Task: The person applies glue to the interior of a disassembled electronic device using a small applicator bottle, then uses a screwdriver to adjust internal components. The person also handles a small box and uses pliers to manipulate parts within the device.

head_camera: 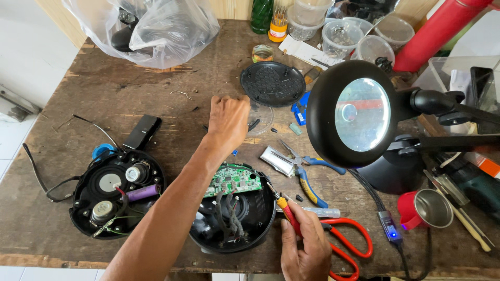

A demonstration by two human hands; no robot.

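Left hand (228,120) stretched far across the desk (130,88), curled into a fist near a clear lid (260,118). Right hand (307,248) low, clamped on a screwdriver (284,205), tip beside the circuit board (233,180).

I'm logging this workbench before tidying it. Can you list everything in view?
wooden table: one, brown, under everything
plastic bag: one, clear, far left
round grille cover: one, black, centre back
speaker half with purple cell: one, black, front left
open shell: one, black, front centre
circuit board: one, green, on the shell's rim
pliers: one, blue handles, right of the shell
scissors: one, red handles, front right
magnifier lamp: one, black, right
metal cup: one, red outside, front right
plastic tubs: several, clear, back right
left hand: closed fist, above the table centre
right hand: holds red and yellow screwdriver, tip by the board
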